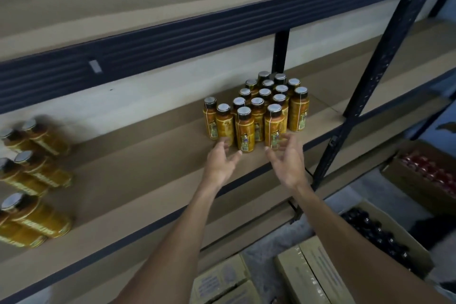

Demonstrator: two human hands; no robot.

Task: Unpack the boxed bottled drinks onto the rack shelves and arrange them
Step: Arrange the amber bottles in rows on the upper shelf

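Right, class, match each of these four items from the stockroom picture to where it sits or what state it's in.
1. yellow bottle cluster
2. red-capped bottle box
3. dark-capped bottle box
4. closed cartons

A. far right edge, open
B. upright in rows on the shelf
C. bottom of view, flaps shut
D. lower right corner, open

Pairs: 1-B, 2-A, 3-D, 4-C

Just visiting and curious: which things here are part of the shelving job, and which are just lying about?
Job: yellow bottles, shelf, left hand, right hand, dark-cap box, red-cap box.
Lying about: closed cartons (perhaps later stock), grey tag on the upper beam.
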